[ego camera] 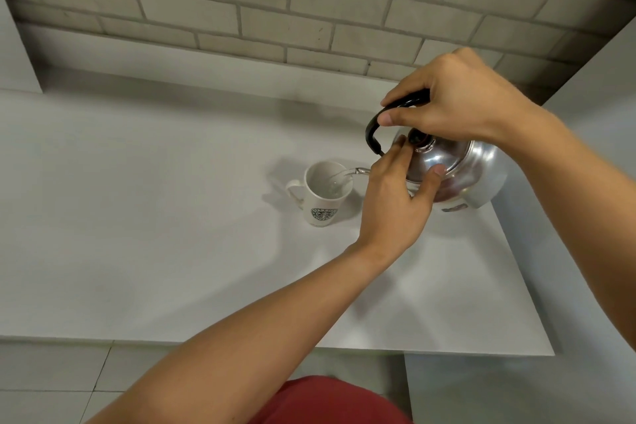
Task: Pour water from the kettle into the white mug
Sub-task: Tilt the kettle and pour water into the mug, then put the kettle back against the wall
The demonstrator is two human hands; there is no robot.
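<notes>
- Clear water [335, 182] is poured from the tilted, shiny metal kettle [461, 165] into the white mug [323, 206], stood on the pale surface [137, 217]
- The black handle [373, 134] is clasped by the right grip [457, 103]; the domed lid [433, 155] is pressed under the left grip [395, 196], fingers [401, 151] straight

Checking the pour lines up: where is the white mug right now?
In the head view, the mug stands upright on the pale counter near mid-frame, just left of the tilted kettle, whose spout reaches its right rim.

The white mug [327, 198] bears a round logo [323, 214]. Its top arc reads "STARBUCKS"; the lower lettering is unreadable.
</notes>
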